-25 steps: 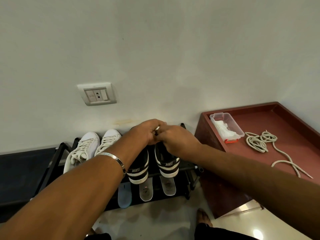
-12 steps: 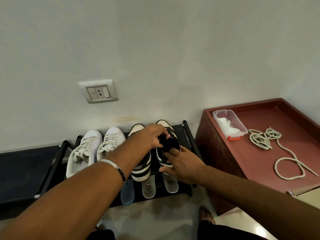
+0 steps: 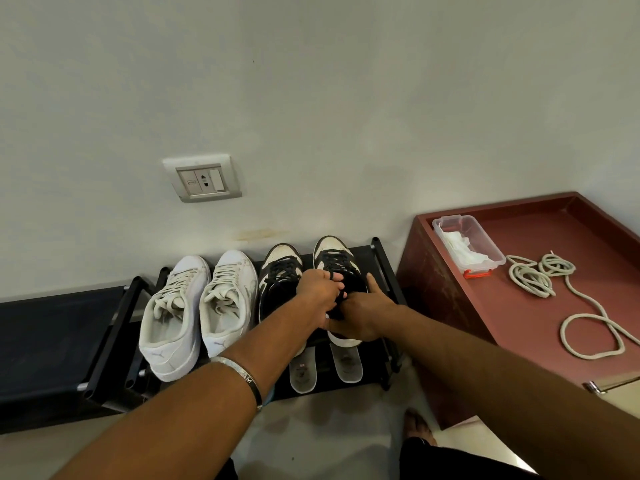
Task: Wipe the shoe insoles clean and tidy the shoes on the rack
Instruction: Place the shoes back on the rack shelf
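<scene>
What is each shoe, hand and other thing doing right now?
Right black-and-white shoe: on rack, both hands on it.
Left black-and-white shoe: on rack.
White shoes: side by side, laces loose.
Left hand: gripping shoe opening.
Right hand: holding shoe.
Plastic box: open, cloth inside.
Rope: loosely coiled.

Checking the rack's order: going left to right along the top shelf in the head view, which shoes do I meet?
White shoe → white shoe → black-and-white shoe → black-and-white shoe, gripped by both hands.
</scene>
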